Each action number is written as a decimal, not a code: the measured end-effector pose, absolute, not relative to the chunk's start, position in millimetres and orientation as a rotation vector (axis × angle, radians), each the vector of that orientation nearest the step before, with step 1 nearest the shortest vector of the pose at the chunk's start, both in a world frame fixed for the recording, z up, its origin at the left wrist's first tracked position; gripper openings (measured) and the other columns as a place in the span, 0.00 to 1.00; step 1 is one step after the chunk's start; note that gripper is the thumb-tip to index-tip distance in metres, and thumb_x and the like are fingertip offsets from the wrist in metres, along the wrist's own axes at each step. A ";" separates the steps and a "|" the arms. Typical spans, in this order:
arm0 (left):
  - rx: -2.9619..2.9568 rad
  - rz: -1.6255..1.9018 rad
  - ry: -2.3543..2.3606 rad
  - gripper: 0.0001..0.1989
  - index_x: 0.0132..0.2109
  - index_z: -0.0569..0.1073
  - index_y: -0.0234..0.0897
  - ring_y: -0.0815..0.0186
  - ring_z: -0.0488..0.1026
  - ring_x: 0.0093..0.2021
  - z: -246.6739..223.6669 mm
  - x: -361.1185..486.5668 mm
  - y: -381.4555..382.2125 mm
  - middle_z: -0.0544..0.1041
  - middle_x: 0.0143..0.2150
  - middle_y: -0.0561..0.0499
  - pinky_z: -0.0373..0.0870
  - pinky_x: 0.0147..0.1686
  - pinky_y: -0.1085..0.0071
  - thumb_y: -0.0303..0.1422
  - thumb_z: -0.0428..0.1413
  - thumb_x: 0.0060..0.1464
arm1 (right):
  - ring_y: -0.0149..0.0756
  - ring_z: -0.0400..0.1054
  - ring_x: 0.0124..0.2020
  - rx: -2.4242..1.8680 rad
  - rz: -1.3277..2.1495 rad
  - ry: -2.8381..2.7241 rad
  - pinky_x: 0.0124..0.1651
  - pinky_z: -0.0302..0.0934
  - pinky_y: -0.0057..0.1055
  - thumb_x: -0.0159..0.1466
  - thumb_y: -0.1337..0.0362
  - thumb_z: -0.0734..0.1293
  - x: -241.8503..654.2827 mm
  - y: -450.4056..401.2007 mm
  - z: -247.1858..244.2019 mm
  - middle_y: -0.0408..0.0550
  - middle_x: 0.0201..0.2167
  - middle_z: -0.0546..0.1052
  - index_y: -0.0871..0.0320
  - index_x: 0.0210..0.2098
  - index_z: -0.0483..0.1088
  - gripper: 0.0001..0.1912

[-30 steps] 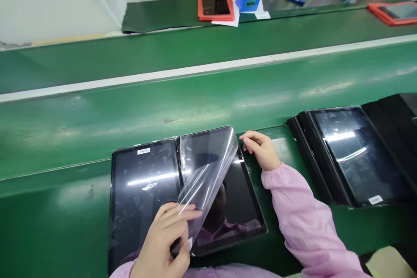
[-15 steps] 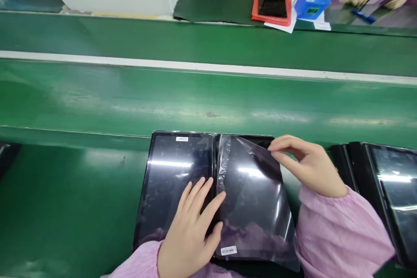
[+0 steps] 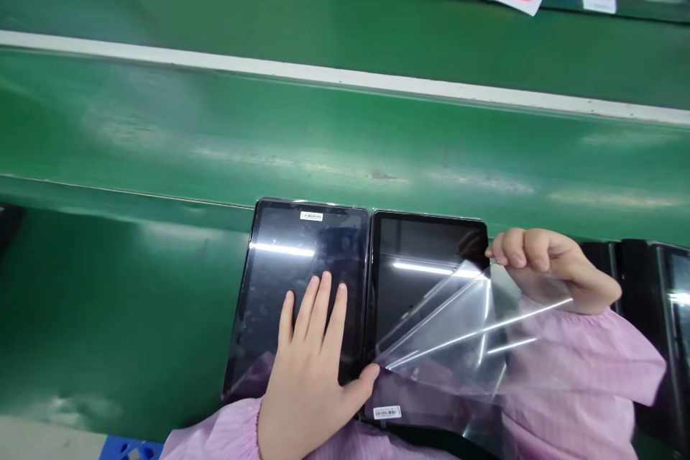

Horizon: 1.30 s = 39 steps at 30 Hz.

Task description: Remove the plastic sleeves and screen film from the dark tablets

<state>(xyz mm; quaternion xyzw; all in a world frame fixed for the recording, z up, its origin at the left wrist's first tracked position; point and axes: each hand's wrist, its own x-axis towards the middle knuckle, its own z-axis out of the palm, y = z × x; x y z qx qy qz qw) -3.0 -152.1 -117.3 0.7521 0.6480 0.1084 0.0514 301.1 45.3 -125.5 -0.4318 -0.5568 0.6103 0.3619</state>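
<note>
Left hand (image 3: pixel 310 366) lay flat, fingers spread, pinning the left tablet (image 3: pixel 302 248): right way to stop it sliding. Right hand (image 3: pixel 555 266) was curled, pinching the clear film (image 3: pixel 447 330), drawn low and sideways off the right tablet (image 3: pixel 425 248). Tablets sat edge to edge near the front edge of the green bench (image 3: pixel 123 316).

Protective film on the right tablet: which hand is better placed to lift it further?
Right hand, probably: its fingers hold the lifted film by its raised edge. The left hand lies open and flat on the left tablet, away from that edge.
</note>
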 end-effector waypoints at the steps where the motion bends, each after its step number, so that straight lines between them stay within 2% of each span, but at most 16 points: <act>1: 2.284 0.326 1.959 0.42 0.70 0.56 0.23 0.47 0.50 0.74 -116.9 -3.0 -151.9 0.58 0.72 0.31 0.36 0.72 0.52 0.43 0.56 0.55 | 0.41 0.61 0.22 -1.113 1.575 -1.421 0.31 0.61 0.45 0.49 0.58 0.73 301.6 45.2 -126.5 0.48 0.15 0.61 0.53 0.13 0.63 0.18; 7: 2.250 0.347 1.900 0.43 0.70 0.57 0.23 0.45 0.53 0.73 -114.5 -4.0 -151.2 0.57 0.72 0.31 0.34 0.72 0.52 0.48 0.56 0.56 | 0.37 0.56 0.22 -1.148 1.555 -1.343 0.31 0.57 0.42 0.48 0.62 0.70 293.8 40.1 -127.9 0.46 0.17 0.58 0.54 0.13 0.56 0.17; 14: 2.279 0.305 1.780 0.43 0.71 0.58 0.33 0.44 0.52 0.73 -112.3 -7.4 -151.9 0.55 0.74 0.33 0.33 0.70 0.49 0.51 0.56 0.56 | 0.35 0.55 0.20 -1.159 1.573 -1.364 0.29 0.57 0.41 0.47 0.63 0.69 290.1 40.6 -124.1 0.45 0.16 0.57 0.54 0.13 0.54 0.18; 18: 2.293 0.269 1.753 0.45 0.71 0.57 0.33 0.42 0.51 0.73 -111.1 -8.9 -151.2 0.52 0.74 0.31 0.32 0.70 0.48 0.50 0.58 0.53 | 0.34 0.56 0.19 -1.171 1.572 -1.374 0.28 0.56 0.40 0.47 0.61 0.70 288.2 42.6 -122.0 0.45 0.15 0.57 0.54 0.12 0.54 0.20; 24: 2.314 0.196 1.717 0.54 0.72 0.54 0.27 0.41 0.48 0.74 -109.1 -12.6 -151.9 0.51 0.74 0.29 0.27 0.70 0.48 0.57 0.60 0.49 | 0.30 0.57 0.18 -1.185 1.549 -1.389 0.26 0.51 0.38 0.50 0.59 0.71 285.6 43.4 -120.2 0.44 0.15 0.59 0.55 0.11 0.53 0.23; 28: 2.309 0.151 1.669 0.59 0.72 0.51 0.24 0.39 0.48 0.74 -105.2 -16.2 -151.8 0.50 0.74 0.27 0.28 0.70 0.44 0.58 0.62 0.45 | 0.30 0.58 0.20 -1.163 1.606 -1.329 0.28 0.54 0.39 0.51 0.59 0.74 287.5 41.8 -123.0 0.44 0.16 0.60 0.55 0.12 0.54 0.25; 34: 2.290 0.067 1.527 0.62 0.73 0.50 0.29 0.38 0.44 0.75 -101.8 -25.9 -149.7 0.48 0.75 0.27 0.37 0.69 0.36 0.54 0.68 0.40 | 0.31 0.60 0.24 -1.170 1.566 -1.306 0.38 0.62 0.44 0.55 0.58 0.74 289.7 38.2 -128.1 0.43 0.20 0.61 0.55 0.15 0.54 0.25; 39: 2.253 0.053 1.436 0.63 0.74 0.47 0.31 0.38 0.39 0.76 -103.2 -32.2 -147.8 0.42 0.76 0.27 0.35 0.70 0.35 0.52 0.70 0.40 | 0.30 0.60 0.24 -1.062 1.640 -1.262 0.38 0.64 0.39 0.51 0.52 0.78 290.9 40.0 -133.3 0.42 0.20 0.62 0.55 0.15 0.54 0.30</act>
